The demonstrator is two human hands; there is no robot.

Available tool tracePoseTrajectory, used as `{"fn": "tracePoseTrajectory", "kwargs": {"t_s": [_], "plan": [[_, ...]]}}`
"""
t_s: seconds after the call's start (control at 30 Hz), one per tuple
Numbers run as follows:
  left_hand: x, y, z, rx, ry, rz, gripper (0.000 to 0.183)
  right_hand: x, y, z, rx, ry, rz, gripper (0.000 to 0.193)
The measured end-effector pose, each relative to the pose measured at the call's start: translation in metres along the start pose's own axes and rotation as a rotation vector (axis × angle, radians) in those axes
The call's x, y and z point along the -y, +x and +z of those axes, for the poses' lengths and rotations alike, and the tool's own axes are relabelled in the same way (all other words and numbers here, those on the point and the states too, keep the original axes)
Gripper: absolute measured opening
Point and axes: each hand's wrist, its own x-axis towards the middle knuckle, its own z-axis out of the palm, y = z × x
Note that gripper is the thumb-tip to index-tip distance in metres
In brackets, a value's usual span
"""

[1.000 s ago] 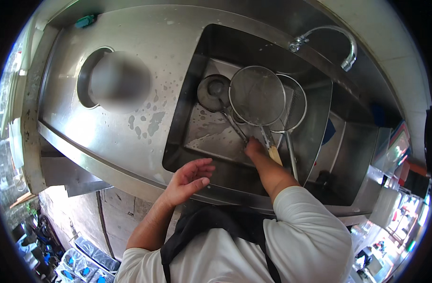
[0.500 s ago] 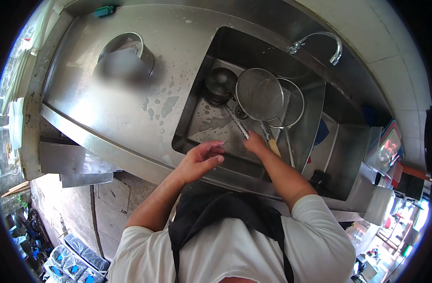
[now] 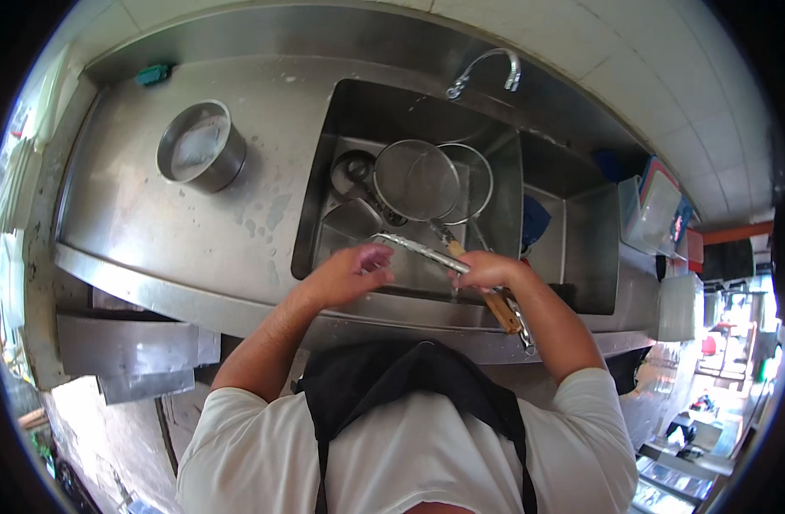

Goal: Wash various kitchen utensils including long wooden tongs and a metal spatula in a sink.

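My right hand [image 3: 487, 270] is closed around the metal handle [image 3: 422, 248] of a ladle, whose bowl [image 3: 353, 219] is tilted and points left over the sink. Beside the ladle's neck is my left hand [image 3: 358, 272], its fingers loosely curled and apart, with nothing in it. Two round strainers lie overlapping in the sink: a fine mesh strainer [image 3: 416, 182] in front and a second strainer [image 3: 476, 180] partly behind it. A wooden handle [image 3: 500, 310] passes below my right hand. Dark round utensils [image 3: 351, 171] lie at the sink's left, partly hidden by the ladle bowl.
The deep steel sink [image 3: 324, 141] has a curved faucet [image 3: 487, 64] behind it. On the left counter stand a metal pot [image 3: 221, 163] with something whitish in it and a green scrubbing item [image 3: 153, 74]. A second basin [image 3: 581, 231] and a plastic bin [image 3: 645, 214] are at right.
My right hand has raised the ladle and drawn it nearer, swinging its bowl left and uncovering dark utensils beneath. My left hand stays near, still empty. The view has shifted.
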Motion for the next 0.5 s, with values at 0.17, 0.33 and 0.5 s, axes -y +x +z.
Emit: {"fn": "tracePoseTrajectory", "kwargs": {"t_s": [0.17, 0.33, 0.5], "plan": [[-0.024, 0.077, -0.031, -0.203, -0.027, 0.189, 0.047, -0.01, -0.104, -0.001, -0.342, -0.103, -0.001, 0.031], [-0.08, 0.188, -0.03, -0.213, 0.295, 0.368, 0.052, -0.071, -0.156, 0.034, -0.659, -0.141, 0.051, 0.031], [-0.102, 0.298, -0.035, -0.235, 1.33, 0.484, 0.053, -0.084, -0.183, 0.061, -0.894, -0.004, 0.216, 0.028]]}}
